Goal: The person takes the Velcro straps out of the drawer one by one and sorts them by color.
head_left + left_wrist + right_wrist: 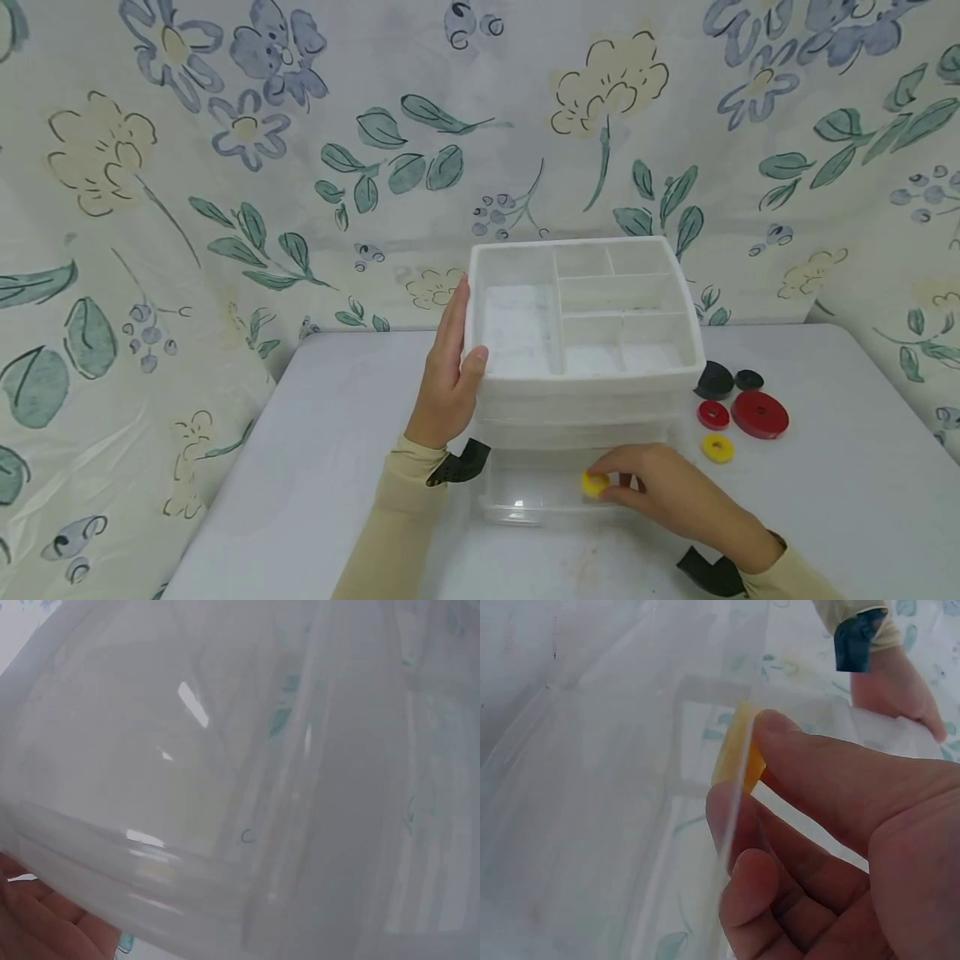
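Note:
A white plastic drawer organizer point(517, 387) stands on the table, its top divided into several compartments. My left hand point(447, 379) lies along its left side, fingers extended upward and thumb at the front corner. Below, a clear drawer point(525, 492) is pulled out toward me. Over that drawer my right hand point(667, 492) pinches a small yellow disc point(595, 483) between thumb and index finger. In the right wrist view, the yellow disc point(739, 750) is partly behind the drawer's clear wall. The left wrist view shows clear plastic point(150, 787) close up, with the left hand point(45, 922) below.
Right of the organizer lie a big red disc point(760, 415), a small red disc point(713, 415), a yellow disc point(717, 448) and two black pieces, one large point(715, 381) and one small point(749, 380). A floral sheet point(420, 167) hangs behind the white table point(330, 433).

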Demonstrator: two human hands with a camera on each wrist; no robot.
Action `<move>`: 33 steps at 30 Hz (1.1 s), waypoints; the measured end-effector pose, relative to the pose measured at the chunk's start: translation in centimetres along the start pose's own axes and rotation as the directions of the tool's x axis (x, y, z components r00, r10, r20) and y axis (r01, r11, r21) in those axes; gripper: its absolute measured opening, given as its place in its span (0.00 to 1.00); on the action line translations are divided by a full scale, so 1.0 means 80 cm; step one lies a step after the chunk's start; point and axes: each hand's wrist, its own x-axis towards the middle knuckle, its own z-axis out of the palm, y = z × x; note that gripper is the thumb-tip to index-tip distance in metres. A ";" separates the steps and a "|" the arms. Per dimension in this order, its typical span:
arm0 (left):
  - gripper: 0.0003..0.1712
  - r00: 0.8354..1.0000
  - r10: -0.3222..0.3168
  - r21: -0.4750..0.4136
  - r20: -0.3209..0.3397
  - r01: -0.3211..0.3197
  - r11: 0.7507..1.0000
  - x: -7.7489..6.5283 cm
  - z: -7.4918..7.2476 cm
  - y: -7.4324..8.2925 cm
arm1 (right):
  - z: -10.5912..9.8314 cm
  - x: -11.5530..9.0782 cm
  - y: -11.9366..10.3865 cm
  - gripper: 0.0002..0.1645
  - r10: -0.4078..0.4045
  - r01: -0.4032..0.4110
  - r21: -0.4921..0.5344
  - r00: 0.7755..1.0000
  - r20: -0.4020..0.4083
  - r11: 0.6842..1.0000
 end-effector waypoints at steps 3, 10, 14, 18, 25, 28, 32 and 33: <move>0.41 1.000 0.003 -0.004 0.000 -0.003 1.000 -0.001 -0.001 -0.001 | -0.006 -0.007 -0.001 0.14 -0.005 0.004 -0.051 1.000 -0.026 0.999; 0.41 1.000 0.000 -0.004 0.005 0.000 1.000 0.000 0.000 0.000 | -0.017 -0.025 0.003 0.17 0.000 -0.007 -0.120 0.998 -0.062 0.993; 0.40 1.000 0.005 0.000 0.001 -0.005 1.000 0.000 -0.001 0.000 | -0.021 -0.036 0.010 0.19 0.019 -0.029 -0.122 0.996 -0.083 0.992; 0.40 1.000 0.010 -0.003 -0.002 -0.010 1.000 0.001 0.000 -0.001 | -0.024 -0.046 0.017 0.20 0.006 -0.024 -0.128 0.991 -0.137 0.991; 0.41 1.000 0.008 -0.008 0.002 -0.008 1.000 0.002 0.001 -0.001 | -0.028 -0.063 0.028 0.22 -0.002 -0.038 -0.163 0.971 -0.240 0.986; 0.41 1.000 0.006 -0.004 -0.001 -0.006 1.000 0.002 0.001 -0.001 | -0.030 -0.069 0.032 0.25 -0.013 -0.045 -0.183 0.952 -0.306 0.982; 0.42 1.000 0.001 0.003 -0.004 -0.001 1.000 0.001 0.001 -0.001 | -0.032 -0.076 0.039 0.26 -0.034 -0.049 -0.217 0.932 -0.361 0.975; 0.41 1.000 -0.001 0.002 -0.004 0.001 1.000 0.001 0.001 -0.001 | -0.033 -0.077 0.040 0.26 -0.040 -0.050 -0.227 0.927 -0.373 0.973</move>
